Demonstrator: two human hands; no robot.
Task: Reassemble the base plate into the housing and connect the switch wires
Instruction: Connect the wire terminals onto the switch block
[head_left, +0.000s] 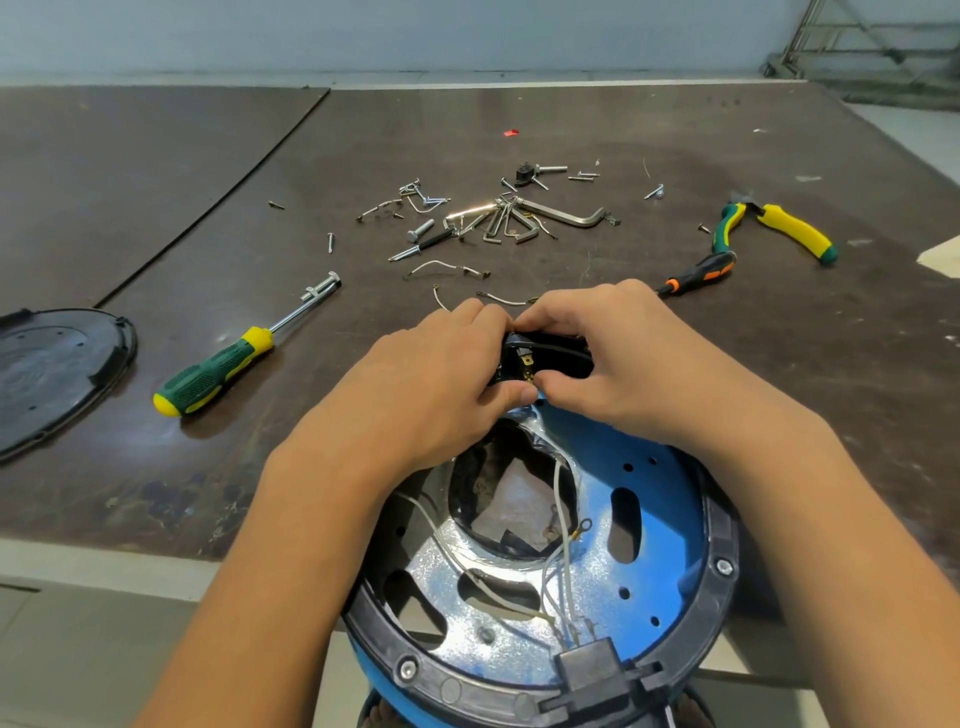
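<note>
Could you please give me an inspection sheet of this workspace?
Surface: scuffed dark table.
Job's things: blue housing in front, metal plate inside; black switch at its far rim; black cover left.
Clutter: screws and hex keys mid-table; green screwdriver left; pliers, orange screwdriver right.
Grippers: left hand and right hand both grip the switch.
Cables: white wires loose inside housing; wire pieces on table.
Surroundings: pale wall, metal frame far right.
</note>
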